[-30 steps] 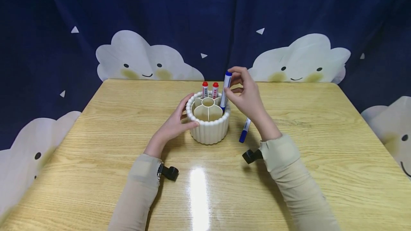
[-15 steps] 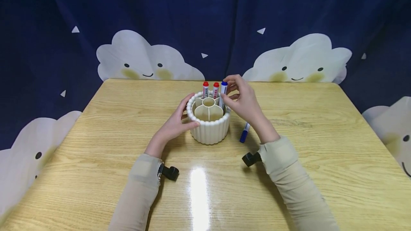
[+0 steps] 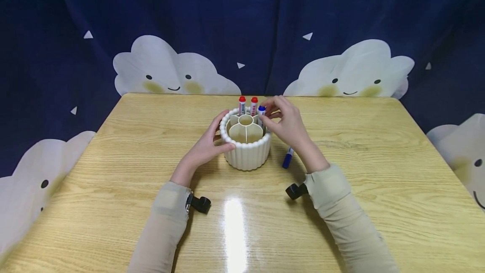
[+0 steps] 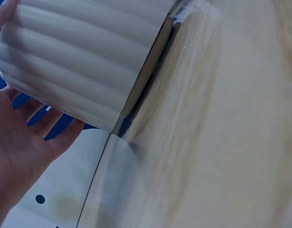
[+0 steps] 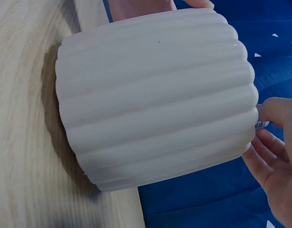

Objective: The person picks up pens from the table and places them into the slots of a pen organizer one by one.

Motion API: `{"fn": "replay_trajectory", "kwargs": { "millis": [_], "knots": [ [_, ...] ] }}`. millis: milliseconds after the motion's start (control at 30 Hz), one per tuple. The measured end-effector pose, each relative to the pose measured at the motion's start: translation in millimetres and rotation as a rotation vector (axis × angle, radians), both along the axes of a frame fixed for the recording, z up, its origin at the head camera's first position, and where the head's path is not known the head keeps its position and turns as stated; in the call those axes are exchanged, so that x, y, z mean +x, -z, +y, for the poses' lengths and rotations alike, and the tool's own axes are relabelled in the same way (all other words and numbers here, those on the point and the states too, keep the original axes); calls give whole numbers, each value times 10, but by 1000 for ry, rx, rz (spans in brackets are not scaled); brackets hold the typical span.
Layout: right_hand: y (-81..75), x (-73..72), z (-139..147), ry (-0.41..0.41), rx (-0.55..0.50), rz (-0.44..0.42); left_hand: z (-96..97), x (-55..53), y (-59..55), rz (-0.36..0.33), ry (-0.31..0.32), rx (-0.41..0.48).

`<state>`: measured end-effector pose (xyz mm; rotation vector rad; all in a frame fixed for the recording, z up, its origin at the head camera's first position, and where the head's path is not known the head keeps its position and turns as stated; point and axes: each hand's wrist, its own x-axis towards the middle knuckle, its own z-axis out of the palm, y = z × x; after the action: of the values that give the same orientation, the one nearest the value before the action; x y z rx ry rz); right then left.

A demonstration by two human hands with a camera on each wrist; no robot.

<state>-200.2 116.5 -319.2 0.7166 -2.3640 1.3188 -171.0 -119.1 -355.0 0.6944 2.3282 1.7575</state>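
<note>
A cream, ribbed pen holder with a beaded rim and petal-shaped compartments stands upright on the table. My left hand grips its left side, the thumb at the front of the rim and the fingers round the back. At the right side of the rim, my right hand pinches a blue-capped whiteboard marker, whose lower part is hidden inside a right-hand compartment. Two red-capped markers, one further left and one beside it, stand in the back compartments. The ribbed wall fills most of the right wrist view.
Another blue-capped marker lies on the wooden table right of the holder, partly hidden under my right forearm. Behind the table hangs a dark blue curtain with clouds. Each wrist carries a small black camera.
The blue-capped marker has moved down into the right compartment, so only its top shows now. My right hand has lowered with it. The left hand and the holder have stayed still.
</note>
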Motion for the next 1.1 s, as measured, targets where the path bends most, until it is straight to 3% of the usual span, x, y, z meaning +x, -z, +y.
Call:
{"fn": "replay_trajectory", "kwargs": {
  "millis": [267,400,567,1100],
  "knots": [
    [-114,125,-37,-1,-11,14,6,6,1,-11,-10,-12],
    [-9,27,50,13,-5,35,9,7,1,-14,-11,-13],
    [5,19,148,72,16,28,9,12,-11,-11,-10,-12],
    [184,34,520,270,55,-220,7,16,-24,-9,1,-2]
  ]
}}
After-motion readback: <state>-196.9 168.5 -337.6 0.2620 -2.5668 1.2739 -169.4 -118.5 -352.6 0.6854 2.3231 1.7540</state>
